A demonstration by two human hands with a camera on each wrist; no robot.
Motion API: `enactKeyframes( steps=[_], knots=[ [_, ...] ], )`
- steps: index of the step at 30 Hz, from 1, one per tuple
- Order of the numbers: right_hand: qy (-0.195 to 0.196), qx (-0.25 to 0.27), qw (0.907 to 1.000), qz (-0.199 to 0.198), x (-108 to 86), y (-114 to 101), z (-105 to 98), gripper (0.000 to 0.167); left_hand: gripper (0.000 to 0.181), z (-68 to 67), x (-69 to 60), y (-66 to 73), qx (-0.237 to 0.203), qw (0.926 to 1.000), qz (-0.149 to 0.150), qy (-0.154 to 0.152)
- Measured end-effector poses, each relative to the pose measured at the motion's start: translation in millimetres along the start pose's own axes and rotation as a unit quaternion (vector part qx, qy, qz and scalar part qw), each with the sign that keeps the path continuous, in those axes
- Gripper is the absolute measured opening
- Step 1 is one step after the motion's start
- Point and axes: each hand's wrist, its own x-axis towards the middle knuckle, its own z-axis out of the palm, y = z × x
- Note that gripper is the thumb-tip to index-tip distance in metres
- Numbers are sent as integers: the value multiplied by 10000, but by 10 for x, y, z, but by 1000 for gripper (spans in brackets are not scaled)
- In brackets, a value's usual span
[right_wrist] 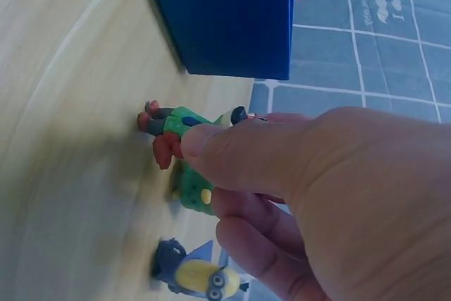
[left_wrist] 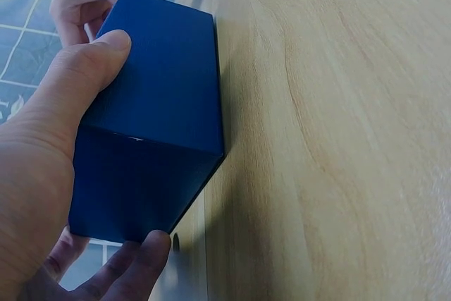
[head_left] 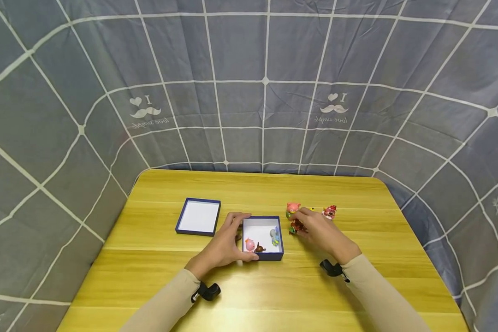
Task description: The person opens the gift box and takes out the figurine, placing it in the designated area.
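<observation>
A blue box with a white inside (head_left: 262,256) stands open on the table, holding a pink figure (head_left: 250,244), a brown one (head_left: 259,248) and a grey-blue one (head_left: 274,236). My left hand (head_left: 224,242) grips its left side, thumb on the near wall in the left wrist view (left_wrist: 151,68). Right of the box, my right hand (head_left: 323,233) pinches a figure in green and red (right_wrist: 184,123) between thumb and fingers; its head is partly hidden. Behind that, another green figure (right_wrist: 194,189) is partly covered by the fingers.
The box lid (head_left: 198,216) lies inside up, left of the box. Near my right hand stand a pink figure (head_left: 293,208), a red-and-pink figure (head_left: 329,212) and a yellow one with goggles (right_wrist: 201,276). A grey checked cloth (head_left: 240,106) hangs behind the wooden table (head_left: 149,267).
</observation>
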Motion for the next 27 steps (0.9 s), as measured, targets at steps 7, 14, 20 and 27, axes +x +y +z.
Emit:
enactKeyframes(
  steps=[7,14,20,27],
  knots=[
    [-77,91,9999,-96,7,3,-30,37,125,-17,0,25,-5,10000,-21,-44],
    [-237,154,9996,-46,7,1,-63,42,125,-18,2,39,18,10000,-17,-6],
    [-331,217,9992,45,7,-7,-61,43,125,-22,8,40,25,10000,-44,-2],
    [-391,194,9989,160,0,-11,-62,41,125,-19,12,46,-41,10000,1,28]
  ],
)
